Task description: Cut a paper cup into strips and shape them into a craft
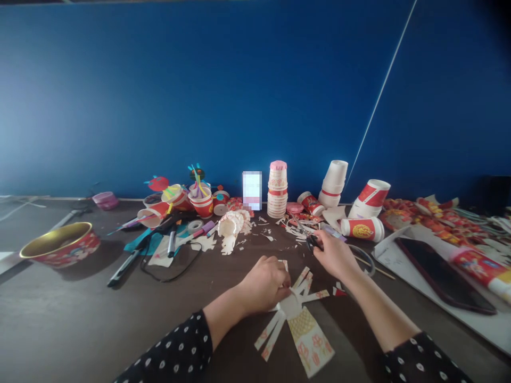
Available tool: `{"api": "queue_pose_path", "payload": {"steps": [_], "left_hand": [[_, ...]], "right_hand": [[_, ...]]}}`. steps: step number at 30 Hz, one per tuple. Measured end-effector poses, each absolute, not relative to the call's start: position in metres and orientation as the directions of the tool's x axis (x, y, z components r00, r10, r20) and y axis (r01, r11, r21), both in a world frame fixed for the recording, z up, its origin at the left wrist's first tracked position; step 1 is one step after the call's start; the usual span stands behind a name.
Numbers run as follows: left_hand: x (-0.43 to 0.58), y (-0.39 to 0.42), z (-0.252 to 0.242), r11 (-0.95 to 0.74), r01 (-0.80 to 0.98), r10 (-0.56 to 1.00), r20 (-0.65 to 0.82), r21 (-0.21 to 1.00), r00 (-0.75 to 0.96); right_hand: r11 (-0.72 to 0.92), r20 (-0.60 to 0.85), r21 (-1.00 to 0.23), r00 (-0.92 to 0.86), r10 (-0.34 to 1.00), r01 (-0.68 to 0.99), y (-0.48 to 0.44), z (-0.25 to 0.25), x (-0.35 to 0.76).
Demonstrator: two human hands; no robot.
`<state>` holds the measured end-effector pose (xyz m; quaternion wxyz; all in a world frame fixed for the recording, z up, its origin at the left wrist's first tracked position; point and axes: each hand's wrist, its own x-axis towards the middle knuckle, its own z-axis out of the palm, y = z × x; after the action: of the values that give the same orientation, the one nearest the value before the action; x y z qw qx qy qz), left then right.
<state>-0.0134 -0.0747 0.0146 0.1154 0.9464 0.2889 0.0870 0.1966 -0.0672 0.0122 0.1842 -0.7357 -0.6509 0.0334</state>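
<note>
My left hand [264, 284] lies curled over the base of a cut paper cup [297, 314], which is spread flat on the dark table [72, 314] with its wall sliced into strips. Its printed yellow and red panel points toward me. My right hand [333, 256] grips black-handled scissors [314, 242] just above the table, with the blades pointing away among paper scraps [297, 231]. The scissors are apart from the cut cup. Part of the cup's base is hidden under my left hand.
Crowding the back of the table are a stack of paper cups [277, 189], white cups [333, 183], and red-printed cups [362, 229]. To the left sit a gold-lined red bowl [59, 244] and black marker pens [123, 267]. A dark phone [443, 275] lies on a white board at right. A blue wall [199, 96] stands behind.
</note>
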Motion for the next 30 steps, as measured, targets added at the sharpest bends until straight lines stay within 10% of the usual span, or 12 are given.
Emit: {"api": "queue_pose_path", "payload": {"steps": [11, 17, 30], "left_hand": [[-0.024, -0.071, 0.015, -0.733, 0.558, 0.67, 0.274, 0.388, 0.69], [-0.024, -0.074, 0.017, -0.779, 0.488, 0.547, 0.047, 0.395, 0.836], [-0.029, -0.068, 0.014, -0.816, 0.426, 0.489, 0.073, 0.392, 0.869]], "right_hand": [[-0.068, 0.229, -0.578, 0.242, 0.943, 0.813, -0.065, 0.009, 0.196], [-0.052, 0.23, -0.573, 0.222, 0.948, 0.818, -0.068, 0.011, 0.194], [0.053, 0.348, -0.57, 0.182, 0.92, 0.82, -0.065, 0.0, 0.195]]}}
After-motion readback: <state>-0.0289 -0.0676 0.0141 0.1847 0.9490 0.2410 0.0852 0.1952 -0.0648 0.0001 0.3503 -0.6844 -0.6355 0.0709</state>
